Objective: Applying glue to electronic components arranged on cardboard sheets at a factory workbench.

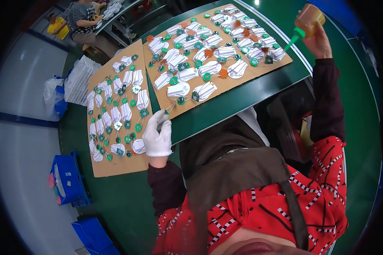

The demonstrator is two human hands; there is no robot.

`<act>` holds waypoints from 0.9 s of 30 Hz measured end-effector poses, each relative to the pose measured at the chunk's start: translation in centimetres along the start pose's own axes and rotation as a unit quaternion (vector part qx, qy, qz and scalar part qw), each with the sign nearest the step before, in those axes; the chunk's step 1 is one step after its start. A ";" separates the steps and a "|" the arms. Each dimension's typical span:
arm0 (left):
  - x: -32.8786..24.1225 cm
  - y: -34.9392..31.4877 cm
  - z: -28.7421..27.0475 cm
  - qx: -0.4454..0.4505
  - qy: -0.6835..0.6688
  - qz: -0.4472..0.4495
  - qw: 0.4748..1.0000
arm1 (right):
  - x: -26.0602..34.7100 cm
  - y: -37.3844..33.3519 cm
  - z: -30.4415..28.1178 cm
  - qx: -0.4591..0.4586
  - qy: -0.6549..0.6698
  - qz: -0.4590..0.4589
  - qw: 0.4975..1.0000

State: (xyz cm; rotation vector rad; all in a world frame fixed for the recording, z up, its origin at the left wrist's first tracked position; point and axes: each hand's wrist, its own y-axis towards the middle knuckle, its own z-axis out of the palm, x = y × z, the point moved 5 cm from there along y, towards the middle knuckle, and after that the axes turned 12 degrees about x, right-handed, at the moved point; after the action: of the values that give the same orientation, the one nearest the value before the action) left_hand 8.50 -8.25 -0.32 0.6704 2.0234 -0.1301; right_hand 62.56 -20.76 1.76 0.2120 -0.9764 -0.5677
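My left hand (158,135), in a white glove, is at the near left corner of the right-hand cardboard sheet (225,87). Its thumb and forefinger pinch a small green part (167,112) on thin wires, too small to make out fully. The wires run toward a round green-rimmed piece (181,100) beside a white wire bundle (204,91) on the cardboard. High at the right, my bare right hand (317,40) is wrapped round a squeeze bottle (309,20) of amber liquid. Its green nozzle (292,39) points down and left, near the sheet's far right corner.
Rows of white bundles, green circuit boards (183,66) and orange-brown pieces cover the sheet on the green table (242,102). A second loaded cardboard sheet (110,168) lies to the left. Blue bins (68,178) stand at far left; a co-worker (83,19) is beyond.
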 end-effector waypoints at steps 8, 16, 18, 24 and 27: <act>0.6 2.8 0.1 0.018 0.006 0.016 1.000 | -11.7 -3.4 11.2 -0.038 0.135 0.057 0.988; -5.1 13.2 7.4 0.170 0.224 0.132 0.950 | -16.4 -1.2 11.3 -0.039 0.223 0.045 0.973; -6.2 15.4 10.9 0.242 0.338 0.120 0.901 | -16.7 -0.7 10.9 -0.019 0.316 0.031 0.948; -5.2 17.6 17.4 0.298 0.438 0.114 0.840 | -18.1 -1.1 7.8 -0.037 0.329 -0.004 0.943; -4.8 18.2 18.0 0.304 0.438 0.111 0.839 | -17.6 -1.1 8.0 -0.079 0.347 0.002 0.934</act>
State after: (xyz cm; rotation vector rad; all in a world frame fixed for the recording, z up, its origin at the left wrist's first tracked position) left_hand 33.43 -1.20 -2.66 1.5856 2.7689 -0.3976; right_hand 47.97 -11.47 -6.90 0.2427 -0.2419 -0.5090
